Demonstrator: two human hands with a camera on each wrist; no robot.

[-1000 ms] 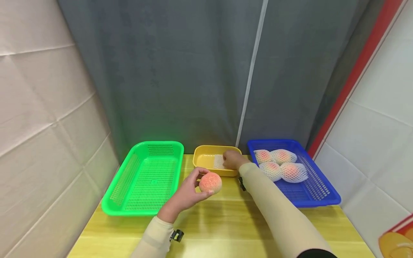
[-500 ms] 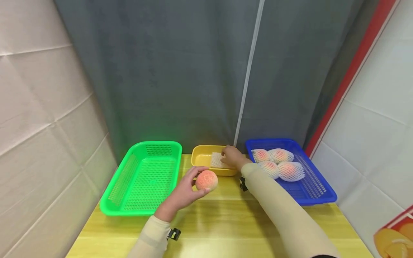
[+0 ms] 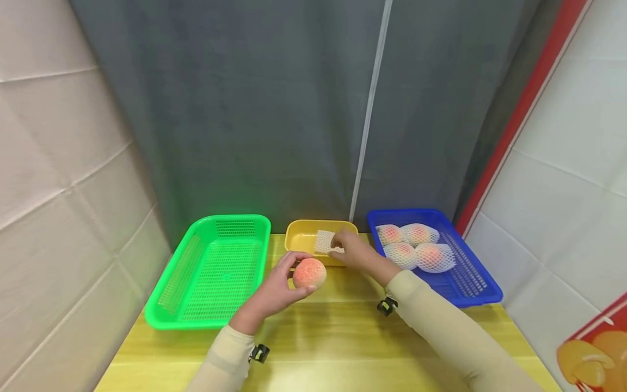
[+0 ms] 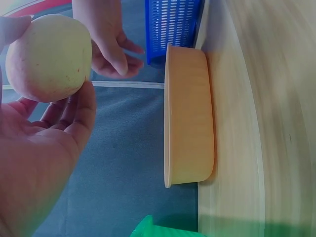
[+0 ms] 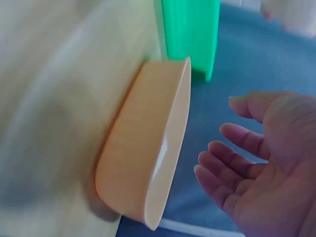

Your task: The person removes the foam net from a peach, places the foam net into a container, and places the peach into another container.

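Observation:
My left hand (image 3: 274,291) grips a pink-and-cream peach (image 3: 309,273) between thumb and fingers, in front of the yellow tray (image 3: 297,261). In the left wrist view the pale side of the peach (image 4: 52,59) shows. My right hand (image 3: 357,250) hovers over the right part of the tray, beside a white foam fruit net (image 3: 323,240) that lies inside. Seen from the right wrist, the right hand (image 5: 276,158) has loosely bent fingers with nothing between them, apart from the tray (image 5: 140,133).
A green basket (image 3: 159,305) stands on the left of the wooden table (image 3: 323,337). On the right, a blue basket (image 3: 470,261) holds several net-wrapped peaches (image 3: 435,257). A grey curtain (image 3: 245,109) hangs behind them, with pale walls at both sides.
My right hand has come up from inside the tray, its fist loosening, and has drawn back slightly toward me. The left hand keeps the peach in nearly the same place. The head view has shifted slightly.

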